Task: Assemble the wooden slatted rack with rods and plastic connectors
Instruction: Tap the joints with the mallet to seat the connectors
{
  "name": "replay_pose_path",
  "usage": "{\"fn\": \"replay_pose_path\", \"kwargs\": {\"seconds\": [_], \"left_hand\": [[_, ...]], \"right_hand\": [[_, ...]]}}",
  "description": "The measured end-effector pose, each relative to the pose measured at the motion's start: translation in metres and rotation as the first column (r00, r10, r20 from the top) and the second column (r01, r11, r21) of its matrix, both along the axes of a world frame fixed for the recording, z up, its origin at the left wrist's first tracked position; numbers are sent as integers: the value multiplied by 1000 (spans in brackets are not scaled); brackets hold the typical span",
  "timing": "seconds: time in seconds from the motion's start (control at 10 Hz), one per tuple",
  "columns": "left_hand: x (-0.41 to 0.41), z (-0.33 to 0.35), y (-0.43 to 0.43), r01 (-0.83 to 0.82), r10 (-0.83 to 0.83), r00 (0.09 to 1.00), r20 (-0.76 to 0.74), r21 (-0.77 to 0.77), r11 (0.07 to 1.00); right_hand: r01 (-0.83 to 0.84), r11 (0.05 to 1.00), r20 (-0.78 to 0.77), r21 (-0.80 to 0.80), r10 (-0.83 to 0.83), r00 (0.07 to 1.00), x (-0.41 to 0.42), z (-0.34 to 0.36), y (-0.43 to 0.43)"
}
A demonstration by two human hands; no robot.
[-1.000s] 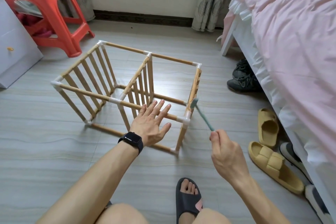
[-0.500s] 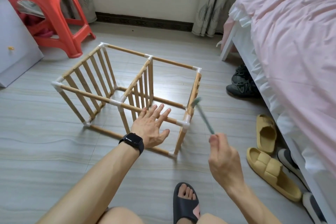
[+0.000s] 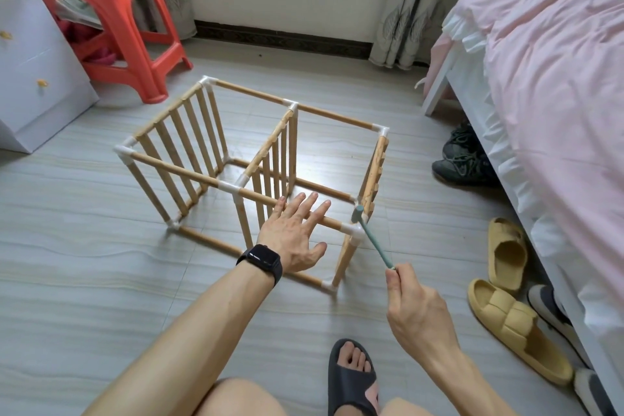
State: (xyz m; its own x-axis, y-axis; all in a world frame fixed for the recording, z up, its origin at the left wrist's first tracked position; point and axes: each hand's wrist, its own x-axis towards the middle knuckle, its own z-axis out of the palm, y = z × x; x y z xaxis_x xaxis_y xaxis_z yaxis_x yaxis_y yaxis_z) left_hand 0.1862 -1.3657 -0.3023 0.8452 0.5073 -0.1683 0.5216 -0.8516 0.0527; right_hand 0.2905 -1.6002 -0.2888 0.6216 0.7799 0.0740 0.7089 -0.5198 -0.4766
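Observation:
The wooden slatted rack (image 3: pixel 209 135) stands on the floor as a box of rods joined by white plastic connectors, with three upright slatted panels. My left hand (image 3: pixel 293 233), fingers straight, presses on the near top rod (image 3: pixel 260 197). My right hand (image 3: pixel 410 300) grips the handle end of a small teal mallet (image 3: pixel 371 233). The mallet's head sits just above the white corner connector (image 3: pixel 353 231) at the rack's near right corner.
A red plastic stool (image 3: pixel 111 13) and a white drawer unit (image 3: pixel 30 67) stand at the back left. A bed with pink cover (image 3: pixel 540 84) fills the right side, with yellow slippers (image 3: pixel 506 307) and dark shoes (image 3: pixel 462 159) beside it. My sandalled foot (image 3: pixel 353 378) is near.
The mallet head has swung down from the right slatted panel's height to the near right corner connector. My left hand stays pressed on the top rod.

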Motion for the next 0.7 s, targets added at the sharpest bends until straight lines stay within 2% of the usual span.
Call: {"fn": "replay_pose_path", "kwargs": {"seconds": [0.1, 0.2, 0.3, 0.4, 0.5, 0.6, 0.7], "left_hand": [[0, 0, 0, 6, -6, 1000, -8, -3, 1000], [0, 0, 0, 1, -1, 1000, -3, -2, 1000], [0, -1, 0, 6, -6, 1000, -5, -5, 1000], [-1, 0, 1, 2, -2, 1000, -4, -4, 1000], [-1, 0, 0, 7, -7, 1000, -14, -12, 1000], [-1, -1, 2, 1, -1, 1000, -6, -3, 1000], [-1, -1, 1, 7, -7, 1000, -17, -5, 1000]], "right_hand": [[-25, 996, 26, -85, 27, 999, -1, -3, -2], [-66, 995, 49, -78, 70, 996, 2, 6, 0], [-56, 977, -68, 205, 71, 995, -3, 18, 5], [-38, 967, -80, 252, 60, 995, -6, 16, 7], [-60, 998, -5, -15, 60, 998, -8, 3, 3], [-4, 972, -101, 236, 28, 995, -9, 10, 8], [-48, 999, -42, 16, 49, 998, -7, 1, 7]]}}
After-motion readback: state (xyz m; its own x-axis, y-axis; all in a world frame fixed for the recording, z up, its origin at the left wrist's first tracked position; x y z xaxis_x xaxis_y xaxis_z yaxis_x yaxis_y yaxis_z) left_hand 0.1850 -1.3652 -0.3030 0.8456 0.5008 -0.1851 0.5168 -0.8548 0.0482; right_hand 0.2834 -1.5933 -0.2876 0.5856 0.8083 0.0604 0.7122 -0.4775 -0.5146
